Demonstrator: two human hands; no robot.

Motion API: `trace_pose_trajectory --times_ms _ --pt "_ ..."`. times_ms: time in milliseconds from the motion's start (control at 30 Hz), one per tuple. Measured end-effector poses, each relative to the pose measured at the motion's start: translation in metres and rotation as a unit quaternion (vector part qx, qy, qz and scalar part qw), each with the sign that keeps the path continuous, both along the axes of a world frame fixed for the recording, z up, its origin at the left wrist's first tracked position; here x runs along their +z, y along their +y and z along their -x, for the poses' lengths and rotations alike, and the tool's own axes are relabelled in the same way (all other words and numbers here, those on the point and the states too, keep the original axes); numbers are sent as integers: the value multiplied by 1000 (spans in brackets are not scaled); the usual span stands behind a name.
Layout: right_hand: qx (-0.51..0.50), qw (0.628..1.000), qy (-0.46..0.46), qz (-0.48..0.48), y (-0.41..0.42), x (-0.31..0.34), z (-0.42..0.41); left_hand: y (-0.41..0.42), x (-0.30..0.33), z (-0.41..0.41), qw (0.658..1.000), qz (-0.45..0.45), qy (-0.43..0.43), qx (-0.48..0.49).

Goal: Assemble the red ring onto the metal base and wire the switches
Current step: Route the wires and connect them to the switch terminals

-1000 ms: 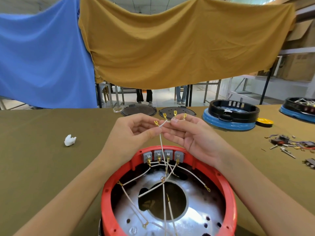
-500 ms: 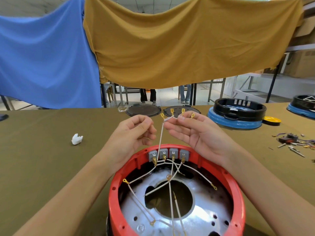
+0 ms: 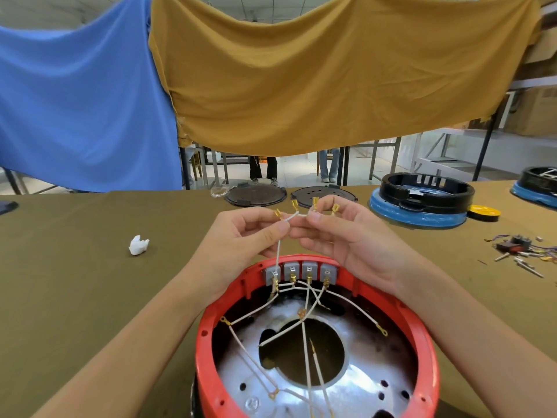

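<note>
The red ring (image 3: 208, 351) sits around the shiny metal base (image 3: 361, 384) at the near table edge. A row of grey switches (image 3: 300, 271) lines the ring's far inner wall, with white wires running from them across the base. Above the switches, my left hand (image 3: 241, 245) and my right hand (image 3: 340, 239) meet, both pinching a bundle of white wires with brass terminals (image 3: 297, 211) that fan out above my fingertips. One white wire (image 3: 278, 253) drops from my left fingers down to the leftmost switch.
A crumpled white scrap (image 3: 138, 245) lies to the left on the olive table. Two black round lids (image 3: 255, 195) lie at the far edge. A black and blue housing (image 3: 422, 203), a yellow disc (image 3: 483, 212) and loose small parts (image 3: 521, 250) are at the right.
My left hand, half a second ago apart from the wires, has come back to pinch them beside my right hand. The camera has shifted slightly.
</note>
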State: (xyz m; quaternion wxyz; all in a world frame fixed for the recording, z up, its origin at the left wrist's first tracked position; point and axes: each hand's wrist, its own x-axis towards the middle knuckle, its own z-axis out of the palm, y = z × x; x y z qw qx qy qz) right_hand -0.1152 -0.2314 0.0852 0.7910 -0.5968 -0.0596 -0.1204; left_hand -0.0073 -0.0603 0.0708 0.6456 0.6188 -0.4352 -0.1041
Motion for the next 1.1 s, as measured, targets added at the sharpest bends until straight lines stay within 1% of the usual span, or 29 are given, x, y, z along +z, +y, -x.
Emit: trace_pose_trajectory --times_ms 67,133,233,400,533,667,733,767,800,833,867,900,933,1033,1100 --pt "-11 1000 -12 25 1 0 0 0 0 0 1000 6 -6 6" --pt "-23 999 -25 33 1 -1 0 1 0 -1 1000 15 7 -5" --pt "-37 998 -36 38 1 0 0 1 -2 -6 995 46 87 -33" --pt "-44 998 -40 33 1 -1 0 3 -3 -14 973 100 200 -56" --pt "-48 998 -33 25 0 0 0 3 -4 -18 955 122 269 -31" --pt "-45 999 -26 15 0 1 0 3 -4 -22 946 126 299 4" --pt "-47 999 -20 4 0 1 0 5 -5 -26 936 134 322 54" --pt "-52 999 -17 -1 0 1 0 5 -7 -30 932 127 326 96" --pt "-61 998 -13 -5 0 1 0 8 -7 -30 932 101 315 152" --pt "-73 997 -8 -9 -1 1 -1 10 -10 -35 934 63 282 209" --pt "-88 996 -1 -13 -1 1 -2 13 -8 -34 934 28 256 246" --pt "-102 995 8 -15 -2 0 -2 15 -11 -37 938 -6 225 264" --pt "-113 993 15 -18 -3 0 -2 18 -10 -35 939 -38 206 272" --pt "-120 992 18 -33 -5 -1 -3 20 -3 -26 952 -41 140 270" --pt "-114 992 7 -49 -6 -2 -3 20 1 -19 959 -59 80 266"
